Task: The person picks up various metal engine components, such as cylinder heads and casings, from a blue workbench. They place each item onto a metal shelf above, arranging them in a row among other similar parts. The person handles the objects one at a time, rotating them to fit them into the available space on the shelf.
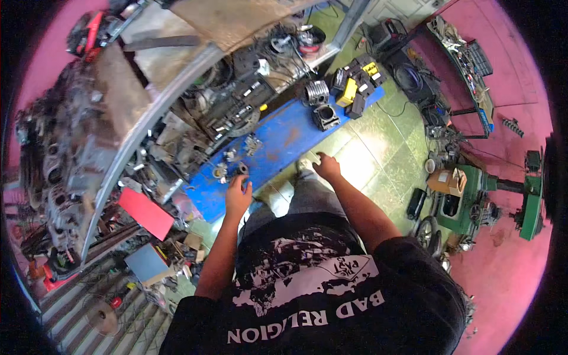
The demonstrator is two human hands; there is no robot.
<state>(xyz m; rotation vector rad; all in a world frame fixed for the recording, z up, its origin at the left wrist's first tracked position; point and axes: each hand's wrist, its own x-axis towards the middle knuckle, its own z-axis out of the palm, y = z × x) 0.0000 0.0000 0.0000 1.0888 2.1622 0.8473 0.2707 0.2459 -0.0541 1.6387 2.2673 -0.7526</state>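
Observation:
My left hand (239,198) is over the near edge of a long blue bench (284,139), fingers and thumb apart, with nothing visible in it. Just beyond its fingertips lie a dark ring-shaped part (242,170) and several small metal parts (220,171). Another cluster of small metal pieces (253,145) sits farther along the bench. To the right, my right hand (327,167) hangs in the air off the bench's near edge, its fingers spread and holding nothing. A finned engine cylinder (316,93) and a second cylinder block (325,118) stand toward the bench's right end.
Black and yellow boxes (347,93) crowd the bench's far right end. Behind it, a shelf (236,112) is packed with greasy parts. A green machine (458,207) with a cardboard box (447,181) stands right; a red panel (145,213) is at left. Green tiles (393,157) cover the floor.

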